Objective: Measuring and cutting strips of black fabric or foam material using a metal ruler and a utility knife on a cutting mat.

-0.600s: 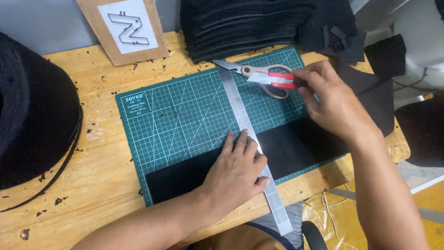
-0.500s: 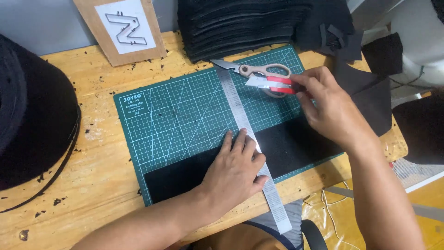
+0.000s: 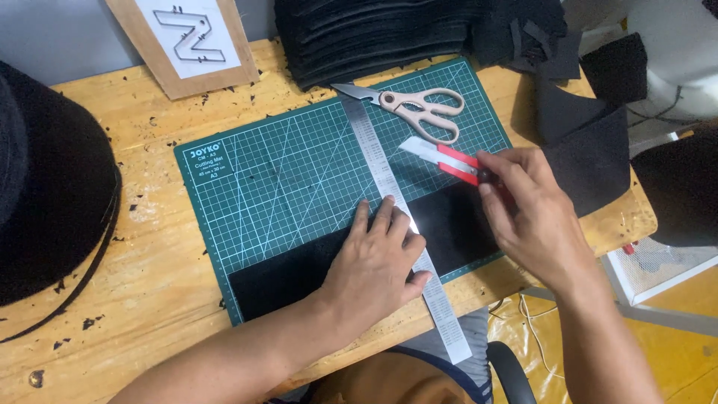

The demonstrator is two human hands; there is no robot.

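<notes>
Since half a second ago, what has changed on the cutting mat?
The right hand drew the red utility knife down off the scissors, toward the black foam sheet. The left hand still presses the steel ruler on the foam; scissors and green mat stayed put.

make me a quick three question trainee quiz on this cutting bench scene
1. True or false: the left hand presses the long steel ruler onto the black felt strip.
2. Which thing does the right hand hold?
A. beige-handled scissors
B. red and white utility knife
C. the ruler
3. Fill in: the felt lies on a green gridded cutting ____.

Key: 1 true; 2 B; 3 mat
</notes>
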